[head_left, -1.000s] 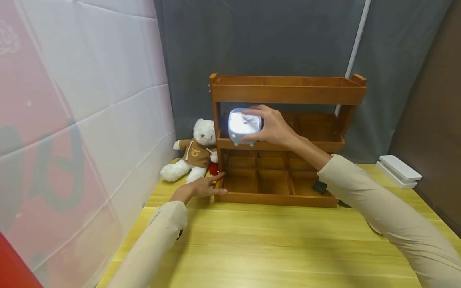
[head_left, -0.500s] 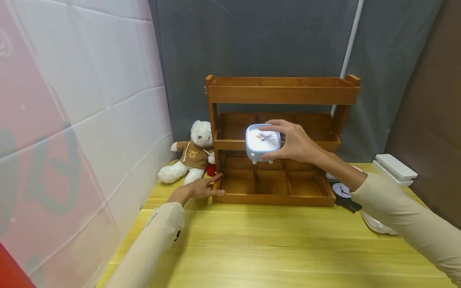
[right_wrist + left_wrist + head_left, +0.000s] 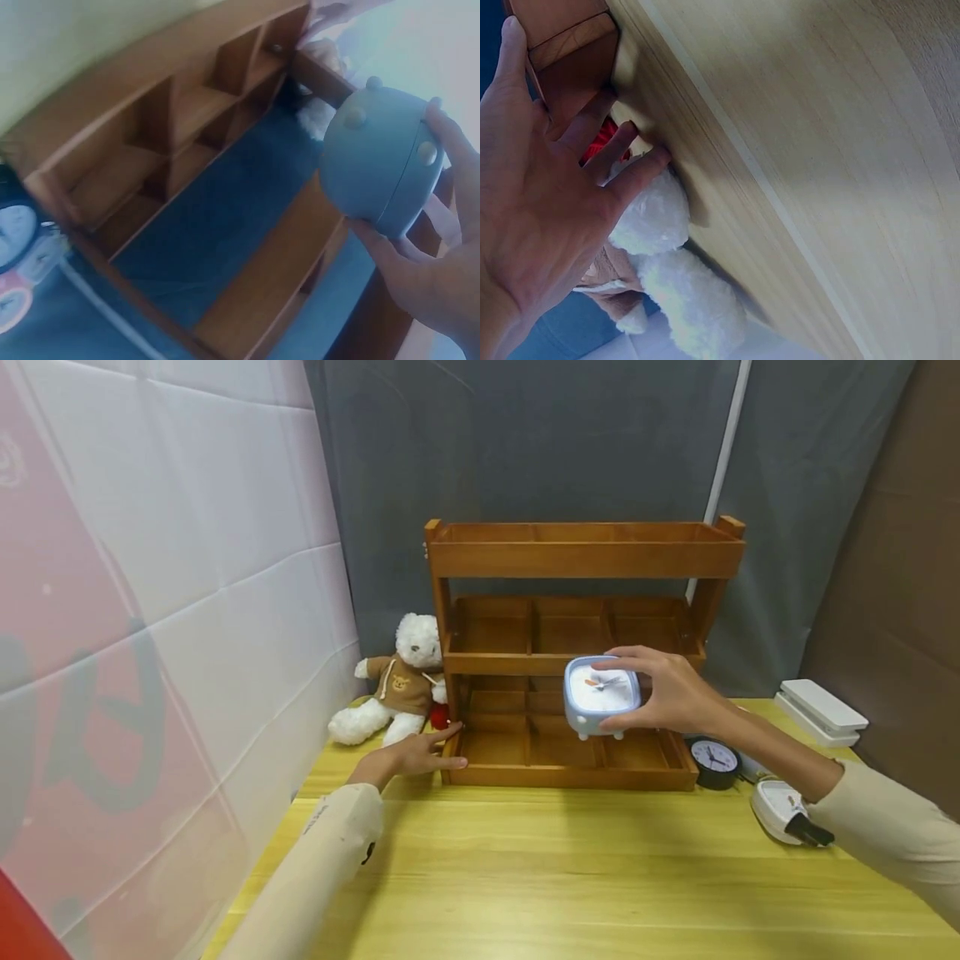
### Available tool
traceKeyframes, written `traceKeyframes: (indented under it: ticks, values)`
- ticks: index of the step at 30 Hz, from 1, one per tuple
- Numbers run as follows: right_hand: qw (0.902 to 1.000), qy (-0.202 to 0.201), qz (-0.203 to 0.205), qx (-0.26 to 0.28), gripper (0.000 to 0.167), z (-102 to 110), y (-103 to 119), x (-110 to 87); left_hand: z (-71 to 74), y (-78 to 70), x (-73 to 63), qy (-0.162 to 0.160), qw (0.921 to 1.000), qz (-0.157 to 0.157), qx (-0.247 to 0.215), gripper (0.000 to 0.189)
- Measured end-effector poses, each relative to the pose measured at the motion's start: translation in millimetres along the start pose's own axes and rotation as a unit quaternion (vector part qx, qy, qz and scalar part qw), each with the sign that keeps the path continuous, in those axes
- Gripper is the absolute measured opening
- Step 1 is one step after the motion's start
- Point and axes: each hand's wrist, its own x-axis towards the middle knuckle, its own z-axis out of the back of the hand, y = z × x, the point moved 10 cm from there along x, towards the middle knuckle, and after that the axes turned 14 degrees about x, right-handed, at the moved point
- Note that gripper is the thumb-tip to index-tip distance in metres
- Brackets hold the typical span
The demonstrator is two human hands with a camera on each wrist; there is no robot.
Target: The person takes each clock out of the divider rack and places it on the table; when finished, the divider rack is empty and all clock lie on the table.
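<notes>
My right hand [image 3: 671, 697] holds a light blue alarm clock [image 3: 602, 697] by its side, thumb below and fingers above, in front of the lower tiers of a brown wooden shelf [image 3: 588, 560]. Small round feet stick out under the clock, and its white face looks toward the head camera. The right wrist view shows the blue clock body [image 3: 375, 154] between the fingers and thumb. My left hand [image 3: 408, 755] rests at the lower left corner of the shelf, fingers spread. In the left wrist view, those fingers [image 3: 604, 161] reach along the shelf's end.
A white plush bear [image 3: 408, 685] in a brown hoodie sits left of the shelf. On the right stand a black round clock [image 3: 714, 762], a white clock [image 3: 777, 810] and a flat white device [image 3: 823, 710]. A white fabric wall [image 3: 247, 527] closes off the left side.
My right hand has carried the blue clock rightward and down from the middle tier. Clocks behind the right arm have come into view. My left hand stays at the shelf corner.
</notes>
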Motion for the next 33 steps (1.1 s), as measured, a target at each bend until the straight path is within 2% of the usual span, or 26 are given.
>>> traceKeyframes:
  ticks: [5,14,23,29,33]
  values:
    - [0.9998,0.003,-0.001,-0.02,0.075,6.4,-15.6,-26.4,-1.1,-0.3,1.2,0.003,1.0,0.002,0.0,0.092]
    - [0.9987,0.007,-0.039,-0.032,0.074,19.3,-46.8,-71.7,-3.9,0.6,3.7,0.003,0.9999,0.004,-0.011,0.092]
    - [0.9976,-0.007,-0.028,-0.064,0.071,28.3,-79.2,-119.9,-3.2,-0.5,2.3,0.005,1.0,-0.001,-0.005,0.091]
    - [0.9942,-0.015,-0.052,-0.093,0.07,33.1,-100.0,-148.8,-0.3,0.2,1.6,0.002,1.0,-0.004,-0.002,0.09]
    - [0.9925,-0.02,-0.052,-0.109,0.068,34.3,-112.3,-163.6,-1.4,0.0,2.3,0.005,1.0,-0.003,-0.006,0.09]
